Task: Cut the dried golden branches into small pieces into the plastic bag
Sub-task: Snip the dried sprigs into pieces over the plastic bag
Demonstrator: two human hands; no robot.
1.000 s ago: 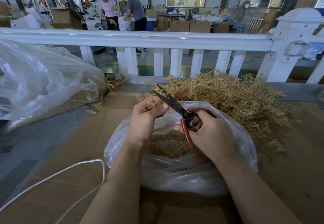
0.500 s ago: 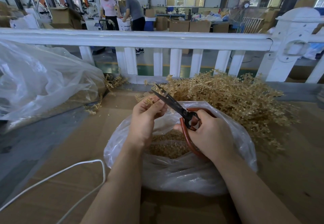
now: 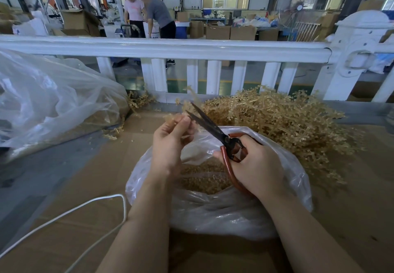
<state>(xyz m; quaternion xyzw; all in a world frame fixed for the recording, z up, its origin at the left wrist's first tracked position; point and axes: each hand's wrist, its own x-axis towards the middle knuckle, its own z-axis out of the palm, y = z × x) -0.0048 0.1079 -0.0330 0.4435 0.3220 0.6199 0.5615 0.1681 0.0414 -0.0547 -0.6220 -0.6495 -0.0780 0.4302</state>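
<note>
Now the sprig of golden branch [image 3: 183, 110] sits pinched in the left hand [image 3: 170, 142] above the plastic bag [image 3: 213, 208], between the parted blades of the scissors [image 3: 210, 126], whose handles the right hand [image 3: 253, 166] grasps. Best to snip short lengths, fingertips clear, over the bag's mouth; the uncut pile [image 3: 277, 119] lies just beyond.

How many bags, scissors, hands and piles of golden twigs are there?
Plastic bags: 2, the small bag under the hands and the big bag at the left.
Scissors: 1.
Hands: 2, left hand and right hand.
Loose twig pile: 1.
Total: 6.
</note>
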